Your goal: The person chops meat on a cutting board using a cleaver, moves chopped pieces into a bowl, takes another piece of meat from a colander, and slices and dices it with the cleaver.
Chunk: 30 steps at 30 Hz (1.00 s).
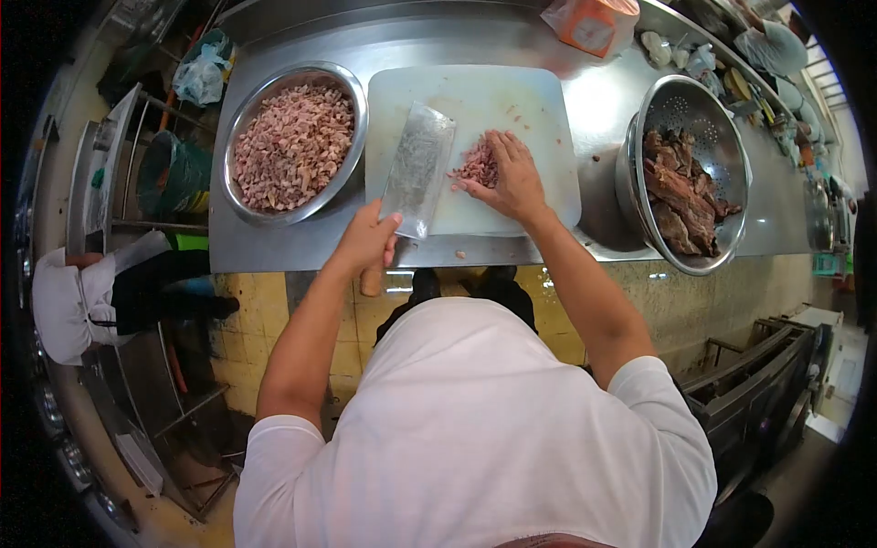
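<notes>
My left hand [365, 239] is closed around the wooden handle of a cleaver [418, 169]. The wide metal blade lies slanted over the white cutting board [539, 96], just left of a small pile of chopped meat [475, 164]. My right hand [513, 178] cups the pile's right side, thumb and fingers apart and touching the meat; its palm is hidden from above. Left of the board, a metal bowl [352, 173] is heaped with diced meat [292, 146]. On the right, large browned meat pieces [681, 196] lie in a metal colander [703, 96].
The steel table [603, 110] carries the board and bowls. An orange and white bag [594, 23] stands at its back edge. A green-lined bin [174, 173] is at the left. Another person [73, 306] in white is at far left, and a metal rack [749, 393] stands at lower right.
</notes>
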{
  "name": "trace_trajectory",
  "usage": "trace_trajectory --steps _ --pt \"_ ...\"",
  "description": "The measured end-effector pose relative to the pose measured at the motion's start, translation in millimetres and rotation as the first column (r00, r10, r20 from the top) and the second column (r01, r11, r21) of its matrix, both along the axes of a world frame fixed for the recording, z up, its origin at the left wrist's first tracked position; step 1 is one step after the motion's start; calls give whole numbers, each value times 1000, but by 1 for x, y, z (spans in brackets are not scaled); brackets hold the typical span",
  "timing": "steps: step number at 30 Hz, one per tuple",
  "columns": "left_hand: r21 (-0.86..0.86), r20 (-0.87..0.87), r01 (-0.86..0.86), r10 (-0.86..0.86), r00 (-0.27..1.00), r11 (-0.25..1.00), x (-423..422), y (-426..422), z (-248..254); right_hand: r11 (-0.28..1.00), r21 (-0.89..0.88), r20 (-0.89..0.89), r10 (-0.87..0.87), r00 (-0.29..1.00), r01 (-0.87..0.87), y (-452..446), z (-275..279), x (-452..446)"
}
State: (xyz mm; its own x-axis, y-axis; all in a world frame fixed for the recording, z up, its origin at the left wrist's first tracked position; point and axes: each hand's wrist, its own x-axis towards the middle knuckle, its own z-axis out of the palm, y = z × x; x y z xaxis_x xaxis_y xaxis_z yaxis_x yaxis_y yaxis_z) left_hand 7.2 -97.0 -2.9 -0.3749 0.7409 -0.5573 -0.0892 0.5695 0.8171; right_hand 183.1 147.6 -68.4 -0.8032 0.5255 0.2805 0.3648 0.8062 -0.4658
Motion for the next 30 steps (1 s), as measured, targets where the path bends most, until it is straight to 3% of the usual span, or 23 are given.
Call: trace_trajectory --steps 2,4,7,8,10,14,20,24,25,26,28,29,30 --pt "80 106 -101 92 990 992 21 8 -16 999 43 -24 -30 999 31 -12 7 -6" --pt "78 73 -29 23 997 997 42 28 -36 995 88 -38 -49 998 52 -16 2 -6" --pt "131 146 24 -43 988 991 81 63 -56 967 -94 -297 -253 921 236 -17 -11 -14" --pt "135 152 16 -37 988 991 90 72 -54 969 -89 -292 -246 924 230 -16 -11 -11" --pt "121 250 35 -64 966 992 96 84 -42 922 -273 -355 -361 862 274 -8 -15 -4" --pt "151 254 11 -49 966 988 74 66 -13 895 -392 -395 -374 839 214 -23 -1 -30" --pt "238 -85 -186 211 974 953 -12 4 50 966 -210 -607 -10 795 -149 -75 64 -170" --pt "296 -245 -402 475 845 867 -71 -43 75 891 -221 -641 173 748 -396 -107 81 -279" --pt "251 -422 -386 459 782 888 -81 -60 80 864 -182 -558 303 772 -470 -109 89 -288" --pt "199 -584 -380 421 694 903 -93 -78 83 859 -181 -563 308 767 -478 -106 87 -299" --pt "182 -795 -324 333 508 928 -115 -123 59 903 20 -289 416 862 -430 -93 72 -317" --pt "187 -793 -324 337 508 927 -116 -133 65 933 -168 -297 261 919 -319 -92 78 -317" --pt "177 -674 -418 420 608 891 -113 -143 77 933 -164 -292 263 920 -319 -90 84 -315"
